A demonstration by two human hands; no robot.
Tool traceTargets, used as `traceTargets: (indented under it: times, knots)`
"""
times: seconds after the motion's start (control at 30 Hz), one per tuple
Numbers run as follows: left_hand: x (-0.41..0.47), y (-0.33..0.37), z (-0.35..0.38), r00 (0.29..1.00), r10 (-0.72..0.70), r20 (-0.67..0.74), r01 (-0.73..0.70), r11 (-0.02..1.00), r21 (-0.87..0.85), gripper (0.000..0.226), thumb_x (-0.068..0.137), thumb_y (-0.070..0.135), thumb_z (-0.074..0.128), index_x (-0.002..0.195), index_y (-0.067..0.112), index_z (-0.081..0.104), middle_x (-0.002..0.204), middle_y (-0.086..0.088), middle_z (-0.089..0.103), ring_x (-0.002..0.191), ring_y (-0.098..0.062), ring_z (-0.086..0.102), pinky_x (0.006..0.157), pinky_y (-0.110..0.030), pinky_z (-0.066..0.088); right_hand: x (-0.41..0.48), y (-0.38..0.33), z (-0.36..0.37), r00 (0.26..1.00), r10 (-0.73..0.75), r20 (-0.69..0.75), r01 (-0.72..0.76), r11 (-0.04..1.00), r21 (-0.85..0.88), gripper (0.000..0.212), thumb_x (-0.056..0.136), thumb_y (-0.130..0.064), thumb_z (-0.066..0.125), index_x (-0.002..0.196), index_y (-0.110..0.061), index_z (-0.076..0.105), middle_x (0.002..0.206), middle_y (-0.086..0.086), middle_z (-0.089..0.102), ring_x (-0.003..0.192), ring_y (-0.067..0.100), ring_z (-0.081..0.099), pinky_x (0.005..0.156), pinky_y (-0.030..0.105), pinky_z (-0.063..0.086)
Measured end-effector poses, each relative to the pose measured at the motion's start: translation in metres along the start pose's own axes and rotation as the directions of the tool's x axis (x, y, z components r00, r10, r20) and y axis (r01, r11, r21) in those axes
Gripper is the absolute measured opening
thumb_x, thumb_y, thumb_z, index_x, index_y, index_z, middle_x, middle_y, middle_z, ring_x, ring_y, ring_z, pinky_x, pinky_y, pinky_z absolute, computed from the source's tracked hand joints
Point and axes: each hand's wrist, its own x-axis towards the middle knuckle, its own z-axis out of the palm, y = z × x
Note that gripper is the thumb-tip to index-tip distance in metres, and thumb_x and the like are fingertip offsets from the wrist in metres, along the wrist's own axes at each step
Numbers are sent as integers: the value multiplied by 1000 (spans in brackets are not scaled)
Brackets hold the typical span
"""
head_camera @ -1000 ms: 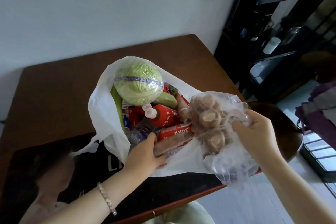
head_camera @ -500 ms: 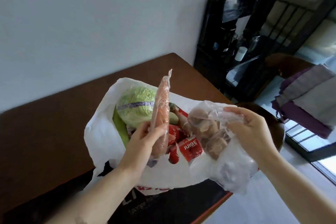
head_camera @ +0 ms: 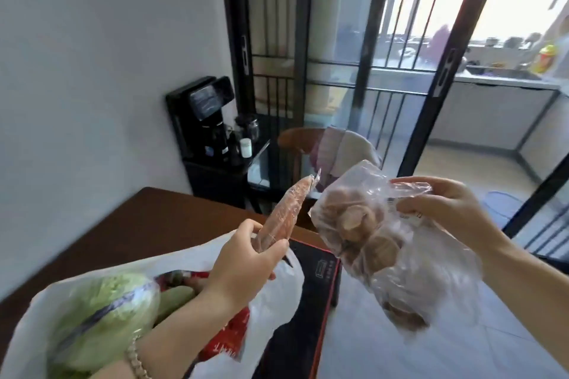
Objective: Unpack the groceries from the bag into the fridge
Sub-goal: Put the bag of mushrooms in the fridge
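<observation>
The white grocery bag sits open on a brown wooden table, below and to the left of the left hand. Its right edge lies over a black mat with a red border. A plain white wall runs behind the table. Beyond both hands stand a black countertop machine on a dark cabinet and a wooden chair with cloth draped on it. Behind those is a dark-framed sliding glass door. Pale floor tiles show under the right hand.

The left hand is raised just above the grocery bag's mouth, with a beaded bracelet on the wrist. Its thumb and fingers are curled round the lower end of a long wrapped item. This is orange-pink, sealed in clear film (carrot or sausage, I cannot tell), and it tilts up and to the right. The right hand is held level with it, well off the table edge. It pinches the gathered neck of a clear bag between thumb and fingers, and the bag hangs down to the left, close beside the wrapped item's tip.

The clear bag holds brown mushrooms, bunched in its upper part. Inside the grocery bag, under the left forearm, lie a film-wrapped cabbage, a pale green vegetable and red packaging — all blurred.
</observation>
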Motion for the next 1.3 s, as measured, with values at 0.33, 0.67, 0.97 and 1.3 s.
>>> traceTargets:
  times: [0.33,0.67,0.97,1.3]
  knots:
    - [33,148,247,902,211,377,-243,969,39,21,82,28,66,89,14,52,73,-10,67,53,-15,61,60,-37,55,-62,83,-273,886,110,-451,-220,955,-200,18,56,-3,70,73,-7,72,39,-11,57,38,-2,50,45,14,41]
    - [-3,313,583,712,315,627,-292,946,-144,21,77,19,70,84,10,53,61,-12,62,50,-25,56,53,-31,44,-152,121,-592,636,153,-756,-423,889,-177,14,46,-21,70,61,-18,71,53,-7,58,58,4,53,59,17,43]
    - [-27,443,815,525,409,746,-340,905,-257,27,74,25,71,86,7,55,64,-14,63,51,-24,57,52,-32,45,-187,170,-824,433,123,-893,-630,750,-202,13,74,5,64,74,-4,73,55,1,52,55,11,40,49,22,31]
    - [-10,616,1071,257,536,804,-533,773,-345,22,75,29,71,83,17,55,66,-4,67,49,-15,59,49,-30,47,-169,201,-1054,135,-23,-991,-770,626,-120,28,85,-8,59,93,18,62,95,34,64,78,42,61,58,27,33]
